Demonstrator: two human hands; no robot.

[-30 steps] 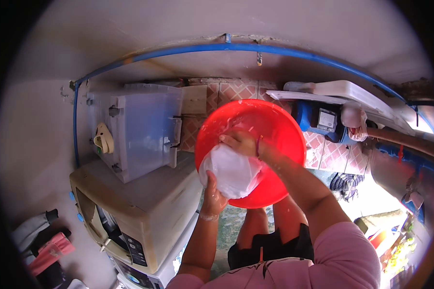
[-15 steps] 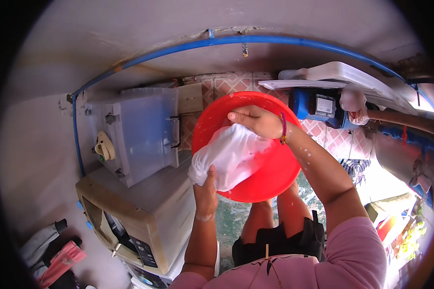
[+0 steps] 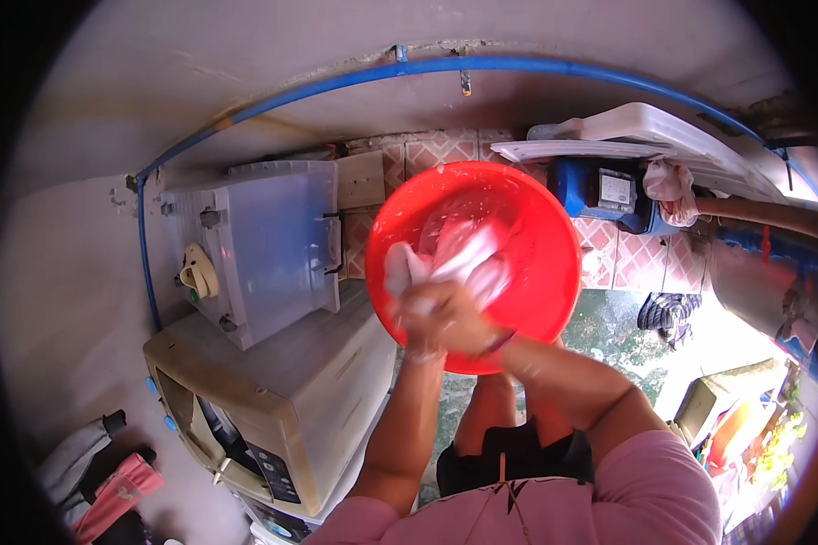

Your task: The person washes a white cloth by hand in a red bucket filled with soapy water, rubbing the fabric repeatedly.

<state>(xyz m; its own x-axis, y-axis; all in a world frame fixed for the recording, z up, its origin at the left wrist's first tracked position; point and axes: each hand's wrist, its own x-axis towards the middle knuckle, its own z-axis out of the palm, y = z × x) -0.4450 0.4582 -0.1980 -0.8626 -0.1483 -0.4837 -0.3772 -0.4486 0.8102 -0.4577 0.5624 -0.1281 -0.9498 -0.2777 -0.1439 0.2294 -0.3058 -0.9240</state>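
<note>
A wet white cloth point(image 3: 463, 259) hangs bunched over the red plastic basin point(image 3: 547, 272), smeared by motion. My right hand point(image 3: 463, 320) is closed on the cloth at the basin's near left side. Pressed against it, my left hand point(image 3: 418, 329) is closed round the same bunch, its fingers partly covered by the right. A whitish end of the cloth sticks up just beyond my knuckles. Small white suds dot the basin's inner wall.
A washing machine point(image 3: 291, 363) with a beige top stands left, carrying a clear plastic storage box point(image 3: 277, 254). Beyond the basin at right sits a blue container point(image 3: 600, 189). A blue pipe point(image 3: 518, 64) runs along the wall, and a dark striped cloth point(image 3: 668, 313) lies on the floor.
My right hand has come down and toward me, joining my left on the cloth. The cloth, spread out before, is now bunched and swinging over the basin.
</note>
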